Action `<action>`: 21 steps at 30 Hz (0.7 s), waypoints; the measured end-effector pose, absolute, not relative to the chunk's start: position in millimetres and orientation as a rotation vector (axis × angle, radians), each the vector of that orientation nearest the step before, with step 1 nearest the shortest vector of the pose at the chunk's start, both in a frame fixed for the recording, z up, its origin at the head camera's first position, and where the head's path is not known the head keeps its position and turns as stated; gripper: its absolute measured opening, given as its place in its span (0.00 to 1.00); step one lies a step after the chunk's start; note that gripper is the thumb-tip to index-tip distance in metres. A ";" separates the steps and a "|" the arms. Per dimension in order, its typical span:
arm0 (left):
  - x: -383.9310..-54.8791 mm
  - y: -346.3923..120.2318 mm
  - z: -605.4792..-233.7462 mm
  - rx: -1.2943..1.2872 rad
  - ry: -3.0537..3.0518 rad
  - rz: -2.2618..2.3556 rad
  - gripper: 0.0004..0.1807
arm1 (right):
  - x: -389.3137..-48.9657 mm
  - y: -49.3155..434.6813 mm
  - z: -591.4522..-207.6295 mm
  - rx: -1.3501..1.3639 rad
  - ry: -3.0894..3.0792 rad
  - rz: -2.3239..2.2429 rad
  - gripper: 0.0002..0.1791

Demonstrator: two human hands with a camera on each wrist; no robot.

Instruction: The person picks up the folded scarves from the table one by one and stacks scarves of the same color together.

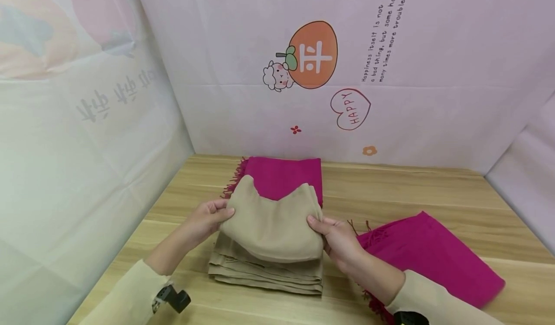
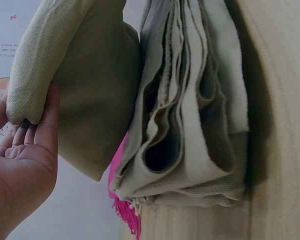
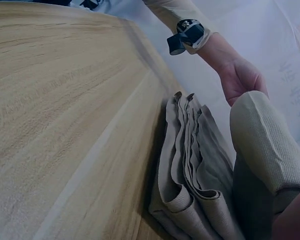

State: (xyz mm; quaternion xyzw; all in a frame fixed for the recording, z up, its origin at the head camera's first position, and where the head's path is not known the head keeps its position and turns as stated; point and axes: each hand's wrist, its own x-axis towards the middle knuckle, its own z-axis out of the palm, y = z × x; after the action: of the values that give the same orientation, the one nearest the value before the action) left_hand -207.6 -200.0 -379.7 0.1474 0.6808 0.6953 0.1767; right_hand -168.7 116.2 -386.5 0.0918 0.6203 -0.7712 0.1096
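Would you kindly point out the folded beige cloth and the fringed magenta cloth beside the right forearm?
Folded beige cloth [image 1: 273, 231]: head view, middle of the raised part.
Fringed magenta cloth [image 1: 435, 261]: head view, middle of its broad surface.

Beige cloth [image 1: 273, 226]: matt, visibly woven. Magenta cloth [image 1: 438, 262]: matt, smooth. Tabletop [image 1: 390, 188]: wood-grained.

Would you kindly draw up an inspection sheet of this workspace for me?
Surface: pale wood-grain tabletop.
Job's things: beige woven cloth, raised in a fold above a stack of flat beige cloth layers; whether they join is hidden.
Clutter: folded magenta fringed cloth, partly hidden behind the beige; second magenta fringed cloth at right.
Hands: left hand pinches the raised cloth's left edge; right hand grips its right edge.
Cables: nothing seen.
Surroundings: white cartoon-printed backdrop.
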 end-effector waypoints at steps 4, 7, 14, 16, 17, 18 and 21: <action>-205.5 -200.9 -382.2 0.420 1.931 1.965 0.23 | -167.1 115.0 -388.9 0.267 1.833 -2.263 0.19; -204.3 -203.2 -384.8 0.444 1.928 1.956 0.24 | -165.0 113.6 -390.4 0.265 1.833 -2.253 0.19; -200.3 -209.7 -391.5 0.465 1.913 1.921 0.14 | -158.8 113.2 -394.5 0.290 1.856 -2.205 0.19; -198.9 -210.7 -392.0 0.461 1.909 1.915 0.11 | -157.6 113.3 -395.7 0.300 1.853 -2.204 0.19; -198.4 -211.1 -392.1 0.460 1.905 1.913 0.10 | -157.0 113.3 -396.3 0.302 1.851 -2.204 0.19; -197.8 -211.3 -392.1 0.458 1.903 1.912 0.10 | -156.6 113.3 -397.0 0.304 1.847 -2.206 0.18; -196.2 -211.9 -392.2 0.450 1.885 1.916 0.12 | -155.4 113.8 -399.3 0.303 1.840 -2.198 0.18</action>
State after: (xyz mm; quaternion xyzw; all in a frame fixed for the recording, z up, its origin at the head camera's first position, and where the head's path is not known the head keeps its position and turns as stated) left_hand -196.2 -211.9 -392.2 0.1615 0.6768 0.6878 0.2069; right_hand -155.4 113.8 -399.3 0.1044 0.6329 -0.7563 0.1291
